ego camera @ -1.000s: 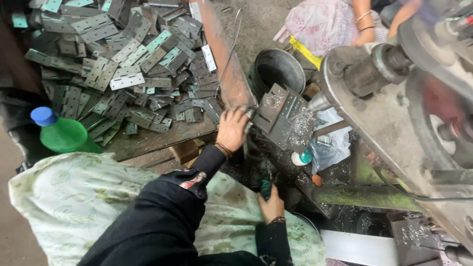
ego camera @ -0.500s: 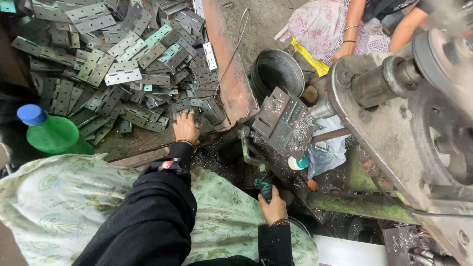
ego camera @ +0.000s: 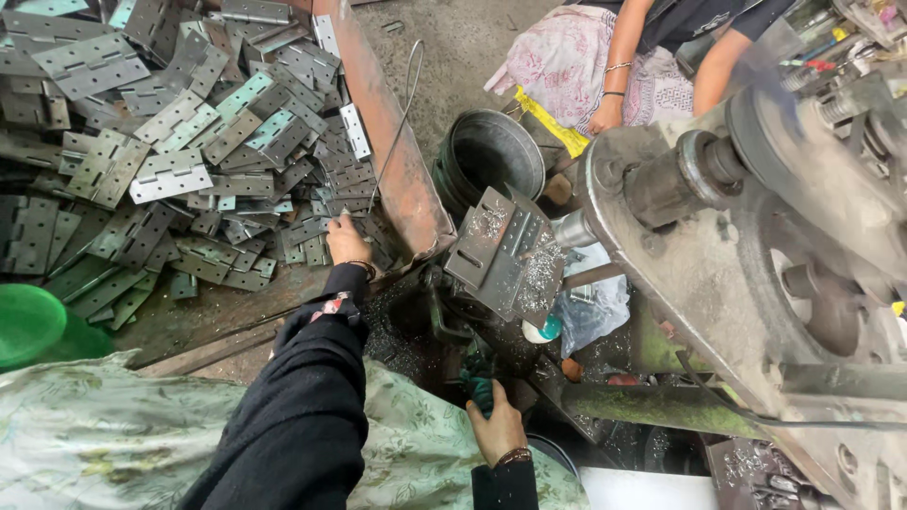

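My left hand reaches into a heap of flat grey metal hinges on a rusty tray and touches one at the heap's near right edge; whether the fingers grip it is hard to tell. My right hand is low at the centre, closed around a green-handled lever below the drilling machine. A tilted metal work plate covered in shavings sits between the two hands, in front of the machine's spindle.
The big grey machine body fills the right side. A dark metal bucket stands behind the plate. Another person sits at the top right, their hand on patterned cloth. A green plastic bowl is at left.
My left hand has left the work plate and moved left and back into the hinge heap. My right hand stays on the lever.
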